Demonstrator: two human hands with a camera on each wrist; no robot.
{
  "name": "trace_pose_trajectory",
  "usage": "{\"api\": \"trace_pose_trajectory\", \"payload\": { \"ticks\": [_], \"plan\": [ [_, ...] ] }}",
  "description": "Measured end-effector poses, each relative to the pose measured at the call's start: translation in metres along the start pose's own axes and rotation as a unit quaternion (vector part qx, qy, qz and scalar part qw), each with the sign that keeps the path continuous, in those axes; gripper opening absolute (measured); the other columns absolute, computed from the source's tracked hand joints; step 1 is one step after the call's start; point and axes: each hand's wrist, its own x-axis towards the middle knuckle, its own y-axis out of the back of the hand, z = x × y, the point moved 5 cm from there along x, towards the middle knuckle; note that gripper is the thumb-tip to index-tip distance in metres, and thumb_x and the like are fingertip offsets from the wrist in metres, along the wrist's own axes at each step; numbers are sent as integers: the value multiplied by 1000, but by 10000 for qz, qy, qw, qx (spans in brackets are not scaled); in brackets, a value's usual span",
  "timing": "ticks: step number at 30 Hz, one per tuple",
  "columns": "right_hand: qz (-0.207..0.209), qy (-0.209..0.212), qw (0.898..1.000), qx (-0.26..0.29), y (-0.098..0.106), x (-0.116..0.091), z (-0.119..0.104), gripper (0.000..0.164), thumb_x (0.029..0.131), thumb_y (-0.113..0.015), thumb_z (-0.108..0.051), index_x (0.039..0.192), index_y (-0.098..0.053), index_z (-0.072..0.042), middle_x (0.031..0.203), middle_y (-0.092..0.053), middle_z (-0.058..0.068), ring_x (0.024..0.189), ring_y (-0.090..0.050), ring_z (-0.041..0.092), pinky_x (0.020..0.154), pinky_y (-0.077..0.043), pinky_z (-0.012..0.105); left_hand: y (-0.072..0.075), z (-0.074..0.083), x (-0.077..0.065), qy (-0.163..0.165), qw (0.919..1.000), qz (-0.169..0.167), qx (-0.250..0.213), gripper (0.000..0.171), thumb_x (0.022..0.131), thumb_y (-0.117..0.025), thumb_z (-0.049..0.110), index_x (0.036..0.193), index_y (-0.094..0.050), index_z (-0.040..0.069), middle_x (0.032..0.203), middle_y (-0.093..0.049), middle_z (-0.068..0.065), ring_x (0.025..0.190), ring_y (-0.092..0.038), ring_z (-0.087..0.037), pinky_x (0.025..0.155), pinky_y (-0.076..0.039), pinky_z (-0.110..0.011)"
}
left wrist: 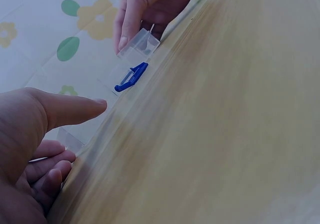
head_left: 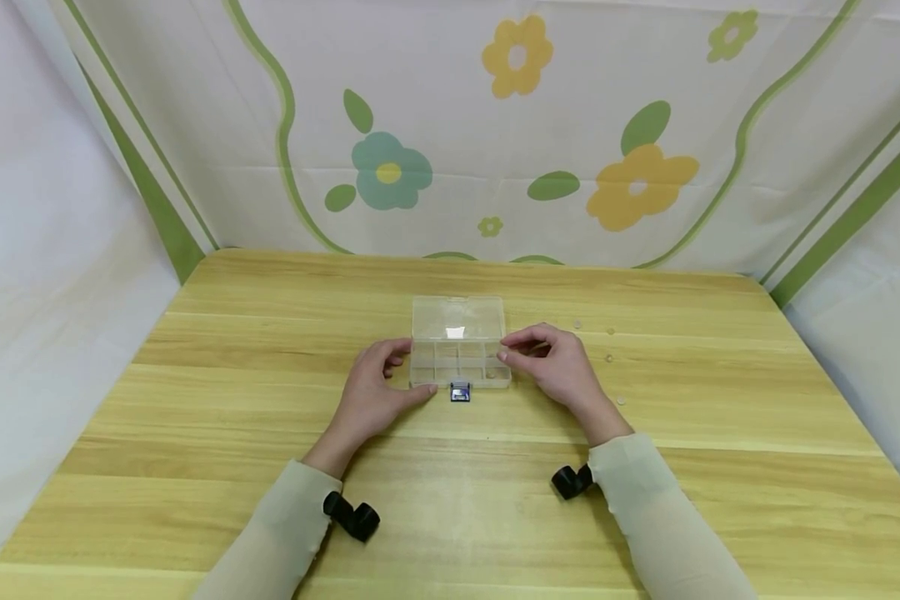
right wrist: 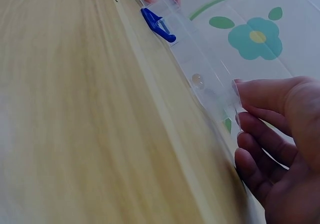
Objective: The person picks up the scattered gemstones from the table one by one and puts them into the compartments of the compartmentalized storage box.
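A clear plastic compartment box (head_left: 447, 375) lies on the table with its lid (head_left: 457, 315) raised at the back. A blue clasp (head_left: 460, 392) sticks out from its front edge. In the right wrist view a small round clear bead (right wrist: 198, 80) shows in the compartment nearest my right hand. My left hand (head_left: 371, 383) grips the box's left end, thumb along the front corner and fingers at the side. At the opposite end, my right hand (head_left: 561, 367) holds the right edge between thumb and fingers. The hidden fingertips' exact contact is unclear.
Several tiny pale pieces lie scattered right of the box, among them one piece (head_left: 620, 401) near the right wrist. The wooden table (head_left: 270, 292) ends at a flowered cloth (head_left: 450, 125) behind. Black wrist cameras sit on both sleeves.
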Motion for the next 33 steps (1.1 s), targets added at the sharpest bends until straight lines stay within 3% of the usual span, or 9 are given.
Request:
{"api": "trace_pose_trajectory", "payload": {
  "ticks": [12, 18, 28, 33],
  "plan": [
    [322, -8, 9994, -126, 21, -2, 1, 25, 95, -85, -30, 114, -82, -14, 118, -77, 9, 99, -67, 23, 82, -55, 26, -1, -1, 1, -29, 10000, -27, -8, 76, 87, -91, 26, 153, -57, 8, 146, -62, -11, 128, -56, -30, 111, -48, -50],
    [448, -47, 9988, -167, 39, -6, 7, 27, 97, -83, -31, 117, -81, -14, 125, -76, 7, 99, -66, 22, 80, -54, 23, -1, -1, 2, -52, 10000, -42, 4, 76, 87, -91, 26, 153, -57, 8, 147, -62, -11, 129, -56, -31, 112, -48, -51],
    [781, -354, 9951, -484, 76, -13, 17, 38, 97, -80, -45, 120, -80, -15, 120, -72, 5, 100, -64, 21, 77, -53, 22, 0, -1, 2, -85, 9999, -21, 65, 76, 87, -91, 25, 152, -57, 7, 145, -62, -12, 127, -56, -31, 111, -48, -50],
    [900, -392, 9940, -487, 88, -16, 27, 41, 96, -80, -47, 122, -80, -15, 117, -71, -2, 98, -63, 14, 76, -52, 22, -2, -1, 2, -83, 9999, -11, 68, 76, 87, -91, 24, 152, -57, 7, 145, -62, -12, 127, -56, -31, 111, -49, -50]
  ]
}}
